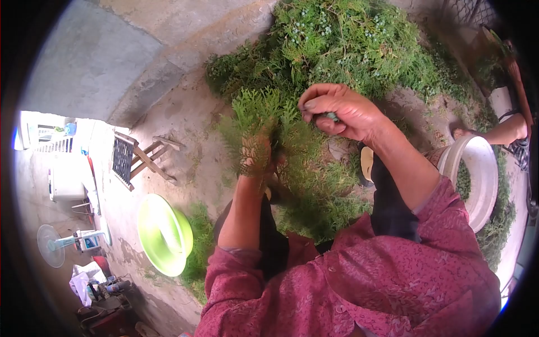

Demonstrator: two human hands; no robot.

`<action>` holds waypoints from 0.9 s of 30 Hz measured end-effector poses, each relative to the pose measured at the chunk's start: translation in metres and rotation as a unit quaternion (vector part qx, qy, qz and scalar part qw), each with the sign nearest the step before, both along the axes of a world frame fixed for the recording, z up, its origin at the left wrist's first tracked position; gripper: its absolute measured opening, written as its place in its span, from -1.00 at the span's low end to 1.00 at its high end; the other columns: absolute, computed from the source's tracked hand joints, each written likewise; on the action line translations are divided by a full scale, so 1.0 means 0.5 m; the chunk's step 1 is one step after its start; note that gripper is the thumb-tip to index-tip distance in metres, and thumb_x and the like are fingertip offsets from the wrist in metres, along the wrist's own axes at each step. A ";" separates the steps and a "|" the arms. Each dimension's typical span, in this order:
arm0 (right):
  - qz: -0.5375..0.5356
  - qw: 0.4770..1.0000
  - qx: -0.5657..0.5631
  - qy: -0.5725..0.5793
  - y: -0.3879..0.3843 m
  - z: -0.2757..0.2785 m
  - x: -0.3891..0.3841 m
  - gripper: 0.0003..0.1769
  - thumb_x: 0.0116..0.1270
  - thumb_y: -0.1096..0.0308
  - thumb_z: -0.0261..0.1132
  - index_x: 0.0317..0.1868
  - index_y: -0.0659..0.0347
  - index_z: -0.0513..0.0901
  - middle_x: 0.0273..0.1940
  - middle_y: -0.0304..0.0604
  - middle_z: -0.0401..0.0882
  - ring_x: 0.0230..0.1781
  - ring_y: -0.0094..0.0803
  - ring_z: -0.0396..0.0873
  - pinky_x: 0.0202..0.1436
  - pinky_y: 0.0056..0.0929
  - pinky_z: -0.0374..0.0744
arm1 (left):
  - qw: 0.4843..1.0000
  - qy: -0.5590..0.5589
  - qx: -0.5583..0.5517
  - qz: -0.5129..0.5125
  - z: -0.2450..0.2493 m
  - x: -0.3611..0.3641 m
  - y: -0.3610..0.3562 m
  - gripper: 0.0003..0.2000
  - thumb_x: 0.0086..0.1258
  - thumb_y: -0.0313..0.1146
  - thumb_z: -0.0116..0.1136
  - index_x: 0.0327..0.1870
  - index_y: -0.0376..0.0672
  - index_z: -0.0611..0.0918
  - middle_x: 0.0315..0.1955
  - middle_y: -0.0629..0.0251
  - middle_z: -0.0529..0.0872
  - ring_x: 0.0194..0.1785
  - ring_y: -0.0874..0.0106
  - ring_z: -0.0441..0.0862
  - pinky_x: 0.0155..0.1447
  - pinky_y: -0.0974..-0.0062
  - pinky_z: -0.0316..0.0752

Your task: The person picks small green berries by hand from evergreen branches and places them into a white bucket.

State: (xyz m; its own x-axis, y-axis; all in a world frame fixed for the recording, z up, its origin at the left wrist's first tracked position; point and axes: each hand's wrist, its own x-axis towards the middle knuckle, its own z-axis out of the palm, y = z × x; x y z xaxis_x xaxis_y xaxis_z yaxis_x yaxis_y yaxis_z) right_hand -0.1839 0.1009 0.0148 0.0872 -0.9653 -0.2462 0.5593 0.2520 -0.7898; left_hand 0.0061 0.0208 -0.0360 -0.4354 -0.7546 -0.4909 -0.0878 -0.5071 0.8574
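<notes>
My left hand [255,157] is wrapped around a bunch of green feathery sprigs [264,115], partly hidden by the foliage. My right hand [337,112] is closed just to the right of the bunch, pinching a small green bit [332,117] between fingers and thumb. More cut greenery lies over my lap [320,196]. A large heap of the same green branches with small pale berries [348,39] covers the ground beyond my hands.
A lime-green plastic basin [164,233] lies on the concrete at left. A white bucket [477,180] holding greenery stands at right, with another person's foot [494,133] beside it. A small wooden stool [140,160], a fan [53,245] and clutter stand further left.
</notes>
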 end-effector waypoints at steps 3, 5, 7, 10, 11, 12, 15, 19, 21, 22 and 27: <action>-0.031 0.989 -0.017 0.143 -0.003 -0.018 0.024 -0.86 0.13 0.42 0.26 -0.29 0.25 0.56 -0.52 -0.25 0.52 -0.69 -0.66 0.38 -0.70 -0.71 0.30 | 0.996 -0.056 -0.026 -0.067 0.020 -0.001 0.006 -0.67 0.29 -0.30 -0.04 0.02 -0.28 0.44 -0.27 0.16 0.60 -0.32 0.35 0.58 -0.27 0.40 0.49; -0.053 0.969 -0.036 0.238 -0.007 -0.039 0.036 -0.86 0.15 0.41 0.25 -0.29 0.25 0.57 -0.53 -0.26 0.53 -0.70 -0.66 0.36 -0.66 -0.67 0.31 | 0.957 -0.131 -0.217 -0.141 -0.144 0.029 -0.048 -0.63 0.28 -0.30 -0.04 0.08 -0.26 0.39 -0.14 0.13 0.55 -0.14 0.29 0.51 -0.08 0.34 0.40; -0.063 0.908 -0.075 0.407 -0.012 -0.069 0.046 -0.87 0.15 0.41 0.25 -0.29 0.25 0.58 -0.53 -0.28 0.53 -0.67 -0.65 0.40 -0.59 -0.63 0.37 | 0.872 -0.201 -0.394 -0.210 -0.161 0.034 -0.055 -0.58 0.27 -0.30 -0.03 0.15 -0.24 0.34 0.00 0.10 0.49 0.05 0.24 0.44 0.11 0.27 0.31; -0.142 0.798 -0.248 0.531 -0.013 -0.102 0.059 -0.90 0.14 0.44 0.25 -0.31 0.23 0.58 -0.53 -0.31 0.53 -0.65 -0.66 0.40 -0.57 -0.62 0.38 | 0.729 -0.261 -0.543 -0.325 -0.119 0.036 -0.029 -0.53 0.27 -0.31 -0.04 0.21 -0.20 0.27 0.13 0.12 0.38 0.19 0.22 0.32 0.22 0.27 0.19; -0.140 0.798 -0.247 0.531 -0.011 -0.103 0.061 -0.90 0.14 0.44 0.25 -0.31 0.23 0.58 -0.53 -0.31 0.53 -0.65 -0.66 0.40 -0.57 -0.62 0.38 | 0.866 -0.188 -0.384 -0.258 -0.093 0.020 -0.013 -0.52 0.27 -0.33 -0.05 0.23 -0.18 0.25 0.16 0.15 0.35 0.19 0.21 0.32 0.23 0.26 0.17; -0.137 0.795 -0.251 0.534 -0.010 -0.101 0.061 -0.91 0.14 0.45 0.25 -0.32 0.24 0.58 -0.54 -0.30 0.51 -0.63 -0.65 0.41 -0.57 -0.63 0.38 | 0.957 -0.105 -0.206 -0.177 -0.080 0.013 -0.006 -0.50 0.27 -0.35 -0.05 0.26 -0.17 0.22 0.18 0.17 0.33 0.19 0.19 0.32 0.25 0.25 0.15; -0.092 0.894 -0.140 0.415 -0.006 -0.063 0.061 -0.93 0.13 0.47 0.24 -0.34 0.24 0.57 -0.55 -0.27 0.50 -0.60 -0.63 0.42 -0.61 -0.64 0.35 | 0.581 -0.313 -0.702 -0.268 -0.082 0.044 -0.018 -0.61 0.33 -0.32 -0.04 0.18 -0.16 0.34 0.02 0.17 0.49 0.02 0.30 0.49 0.09 0.34 0.33; -0.111 0.989 0.062 0.075 -0.009 -0.032 0.008 -0.89 0.13 0.49 0.21 -0.30 0.25 0.50 -0.47 -0.17 0.48 -0.61 -0.65 0.36 -0.74 -0.74 0.23 | 0.897 -0.056 -0.418 -0.131 0.029 0.015 0.035 -0.71 0.33 -0.31 0.03 0.04 -0.17 0.49 -0.22 0.26 0.62 -0.21 0.50 0.57 -0.15 0.52 0.45; -0.121 0.992 0.018 -0.038 -0.005 -0.026 -0.039 -0.87 0.12 0.50 0.17 -0.28 0.26 0.46 -0.43 -0.16 0.47 -0.63 -0.65 0.32 -0.75 -0.75 0.20 | 0.944 -0.017 -0.305 -0.124 0.067 0.016 0.042 -0.76 0.32 -0.34 0.05 -0.03 -0.19 0.53 -0.33 0.33 0.61 -0.30 0.55 0.54 -0.24 0.58 0.44; -0.129 0.979 -0.021 -0.156 -0.005 -0.023 -0.053 -0.85 0.11 0.51 0.14 -0.26 0.26 0.43 -0.40 -0.16 0.46 -0.65 -0.65 0.29 -0.77 -0.77 0.16 | 0.962 0.002 -0.245 -0.120 0.082 0.017 0.045 -0.78 0.31 -0.35 0.06 -0.07 -0.20 0.54 -0.38 0.37 0.60 -0.35 0.58 0.52 -0.29 0.60 0.43; -0.034 0.987 -0.011 -0.159 -0.001 -0.027 -0.044 -0.83 0.18 0.39 0.20 -0.26 0.26 0.43 -0.35 -0.14 0.44 -0.67 -0.68 0.26 -0.80 -0.79 0.15 | 0.984 0.073 -0.095 -0.129 0.139 0.007 0.077 -0.83 0.30 -0.34 0.07 -0.19 -0.20 0.60 -0.60 0.50 0.52 -0.57 0.66 0.43 -0.50 0.66 0.34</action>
State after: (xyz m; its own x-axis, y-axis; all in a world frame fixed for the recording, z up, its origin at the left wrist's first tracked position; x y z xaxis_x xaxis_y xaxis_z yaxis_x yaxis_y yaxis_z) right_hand -0.2061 0.1007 0.0015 0.0919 -0.9765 -0.1949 0.7941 0.1900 -0.5773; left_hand 0.0095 0.0594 0.0337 -0.6798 -0.6821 -0.2696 -0.0607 -0.3139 0.9475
